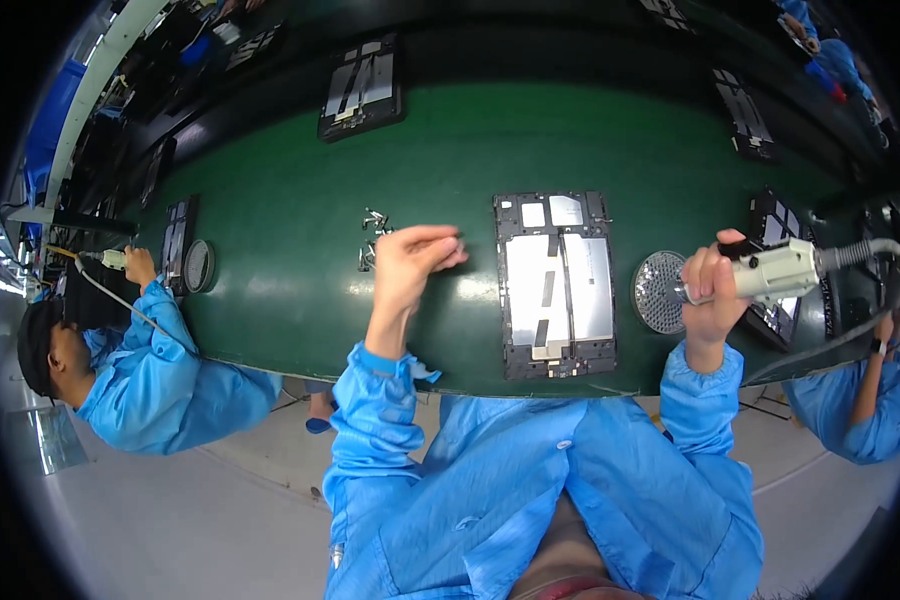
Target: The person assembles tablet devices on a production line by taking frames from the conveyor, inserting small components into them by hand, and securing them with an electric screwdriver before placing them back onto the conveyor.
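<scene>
An opened tablet (590, 290) lies flat between my hands, its pale battery panels and black frame showing. My left hand (407, 270) is to its left above the table, thumb and fingers pinched together; whatever is between the fingertips is too small to make out. Several small metal parts (367, 256) lie loose beside that hand. My right hand (708, 300) is wrapped round a cream electric screwdriver (785, 272), held roughly level. The tool's front end points left, over a round dish with a perforated-looking top (658, 288) to the tablet's right.
The green table (440, 150) carries another opened tablet (362, 88) at the far side and one (773, 235) behind the screwdriver. A hose (875, 247) runs from the tool to the right. Co-workers in blue sit at left (170, 375) and right (860, 400).
</scene>
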`<state>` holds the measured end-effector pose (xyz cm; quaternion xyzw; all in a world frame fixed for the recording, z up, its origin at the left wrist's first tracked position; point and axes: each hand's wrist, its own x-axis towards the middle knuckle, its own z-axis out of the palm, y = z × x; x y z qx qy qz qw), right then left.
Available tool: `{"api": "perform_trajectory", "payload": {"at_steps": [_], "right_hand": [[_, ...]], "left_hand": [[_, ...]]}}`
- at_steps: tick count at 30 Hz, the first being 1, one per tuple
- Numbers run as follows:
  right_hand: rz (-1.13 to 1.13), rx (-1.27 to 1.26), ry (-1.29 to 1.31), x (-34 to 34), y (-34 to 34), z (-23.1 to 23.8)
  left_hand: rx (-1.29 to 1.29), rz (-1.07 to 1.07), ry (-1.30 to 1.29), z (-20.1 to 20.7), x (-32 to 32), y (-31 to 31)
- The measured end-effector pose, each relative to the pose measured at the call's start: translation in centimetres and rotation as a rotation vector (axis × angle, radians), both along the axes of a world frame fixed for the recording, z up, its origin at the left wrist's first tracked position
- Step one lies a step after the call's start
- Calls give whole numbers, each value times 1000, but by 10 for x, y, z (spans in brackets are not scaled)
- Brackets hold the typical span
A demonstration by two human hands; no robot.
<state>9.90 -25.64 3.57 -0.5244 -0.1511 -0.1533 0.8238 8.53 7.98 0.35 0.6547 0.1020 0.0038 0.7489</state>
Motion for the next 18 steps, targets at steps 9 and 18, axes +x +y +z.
{"api": "perform_trajectory", "payload": {"at_steps": [9, 18], "right_hand": [[89, -24, 40, 21, 56, 16], [161, 0, 9, 39, 78, 15]], "left_hand": [[524, -113, -83, -23, 77, -21], [831, -136, -512, -32, 89, -24]]}}
